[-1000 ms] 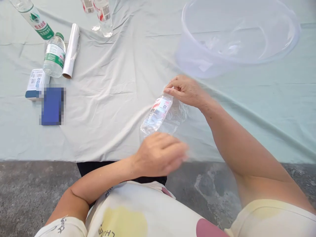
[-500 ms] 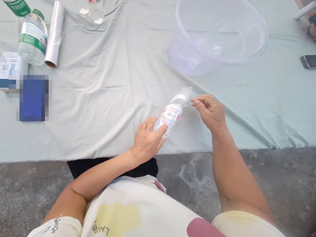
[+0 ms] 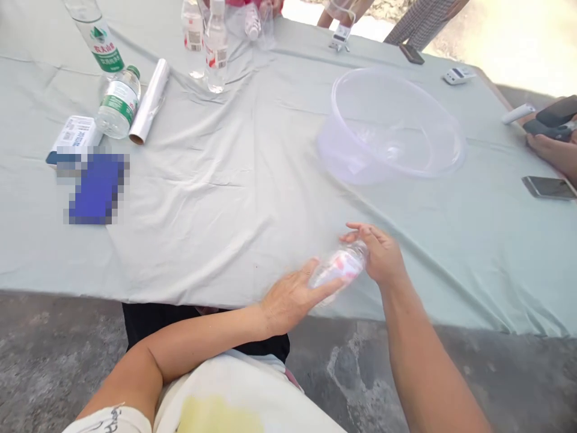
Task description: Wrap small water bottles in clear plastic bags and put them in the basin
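A small clear water bottle (image 3: 339, 268) with a red-and-white label lies on its side near the front edge of the table, wrapped in clear film and blurred by motion. My left hand (image 3: 293, 296) holds its lower end with the fingers curled round it. At the cap end, my right hand (image 3: 380, 255) presses on the bottle with the fingers bent over it. Both hands rest on the pale green tablecloth (image 3: 225, 198).
A large clear plastic basin (image 3: 392, 129) stands behind the hands. At the back left lie a green-labelled bottle (image 3: 118, 103), a roll of clear film (image 3: 150, 110) and a small box (image 3: 74, 135). More bottles (image 3: 215, 48) stand at the far edge. Another person's hand (image 3: 552, 150) and a phone (image 3: 549, 187) are at the right.
The view has lifted, so more of the far table shows. My right hand has closed in onto the cap end of the bottle. The bottle is now blurred between both hands.
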Motion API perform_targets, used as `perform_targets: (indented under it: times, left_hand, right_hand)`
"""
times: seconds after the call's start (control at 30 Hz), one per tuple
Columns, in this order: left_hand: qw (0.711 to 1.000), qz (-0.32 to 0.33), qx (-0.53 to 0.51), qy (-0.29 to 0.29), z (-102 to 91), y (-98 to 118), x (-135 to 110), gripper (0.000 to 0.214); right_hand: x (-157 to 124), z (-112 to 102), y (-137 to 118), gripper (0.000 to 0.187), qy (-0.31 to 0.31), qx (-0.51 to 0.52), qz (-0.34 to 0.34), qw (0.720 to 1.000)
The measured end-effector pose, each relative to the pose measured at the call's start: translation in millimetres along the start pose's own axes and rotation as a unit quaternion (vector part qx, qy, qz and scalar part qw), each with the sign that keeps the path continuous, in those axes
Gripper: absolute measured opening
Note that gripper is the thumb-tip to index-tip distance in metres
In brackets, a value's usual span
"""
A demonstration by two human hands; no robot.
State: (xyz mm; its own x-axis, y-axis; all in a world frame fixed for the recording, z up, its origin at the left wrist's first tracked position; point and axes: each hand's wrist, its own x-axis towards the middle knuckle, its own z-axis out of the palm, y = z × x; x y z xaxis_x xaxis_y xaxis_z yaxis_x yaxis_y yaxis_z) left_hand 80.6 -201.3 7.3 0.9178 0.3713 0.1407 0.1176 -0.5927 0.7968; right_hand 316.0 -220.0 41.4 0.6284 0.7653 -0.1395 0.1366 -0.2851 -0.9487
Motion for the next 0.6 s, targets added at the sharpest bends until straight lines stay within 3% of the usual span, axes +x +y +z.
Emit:
perform_targets:
  times: [0.1,0.17,0.27,0.37,0.47,0.53,0.6]
  left_hand:
    - [0.981,-0.075,-0.172,0.054,-9.6,0,3,0.08]
    - [0.945,-0.122,-0.279,0.119,-18.8,2,6,0.071]
    - [0.86,-0.185,-0.434,0.194,-44.1,4,13,0.058]
    - [0.775,-0.216,-0.552,0.218,-83.2,1,18,0.048]
    - [0.73,-0.21,-0.628,0.17,-124.9,-14,18,0.057]
    - [0.737,-0.177,-0.646,0.092,-146.8,-29,16,0.062]
    - [0.763,-0.144,-0.63,0.005,-160.2,-46,14,0.069]
  right_hand:
    - [-5,5,-2,0.036,0.012,0.089,0.006,0.996]
    - [-5,16,-11,0.033,0.024,0.14,0.007,0.99]
    - [0,40,-38,0.026,0.077,0.182,-0.005,0.98]
    - [11,68,-78,0.015,0.152,0.206,-0.055,0.965]
    - [25,93,-122,0.011,0.171,0.233,-0.156,0.945]
    - [31,108,-147,0.01,0.132,0.233,-0.234,0.935]
    - [33,120,-164,0.01,0.057,0.217,-0.306,0.925]
